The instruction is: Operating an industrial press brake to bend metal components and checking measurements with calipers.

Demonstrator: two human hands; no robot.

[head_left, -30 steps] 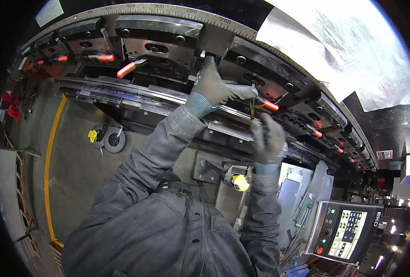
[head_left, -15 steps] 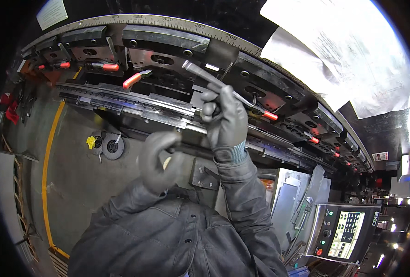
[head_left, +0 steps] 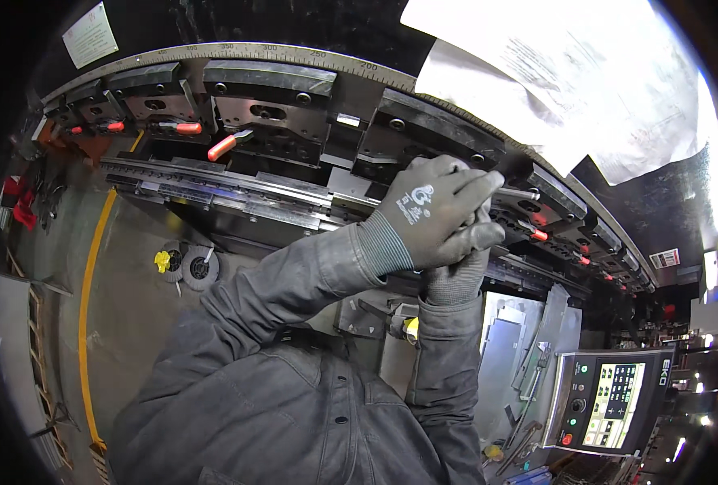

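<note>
Left grip [head_left: 435,210]: gray-gloved hand, laid over the right, fingers extended and thumb bent below; whether it is closed on anything cannot be told.
Right grip [head_left: 456,280]: gloved, mostly covered by the left; wrist and lower part visible, fingers largely hidden, closure cannot be told.
Metal bar tool [head_left: 522,194]: one, emerging to the right of the left fingertips, in front of the machine's clamp row; remainder concealed by the gloves, so which hand bears it is unclear.
Clamp block [head_left: 431,121]: dark, above the hands; lower portion obscured by them.
Clamp lever [head_left: 222,147]: red-handled, left of the hands, fully visible; further levers dwindle toward both rims, indistinct.
Glove print [head_left: 418,202]: white emblem with lettering, on the back of the left glove.
Scale strip [head_left: 270,52]: graduated, numerals legible in part, curving along the machine.
Paper sheets [head_left: 553,81]: white, upper right; text washed out by glare, upper edge cut off.
Notice [head_left: 90,36]: pale, upper left, lines too fine to read.
Control panel [head_left: 609,404]: lit screen, tiny characters; larger pale lettering at its upper right corner.
</note>
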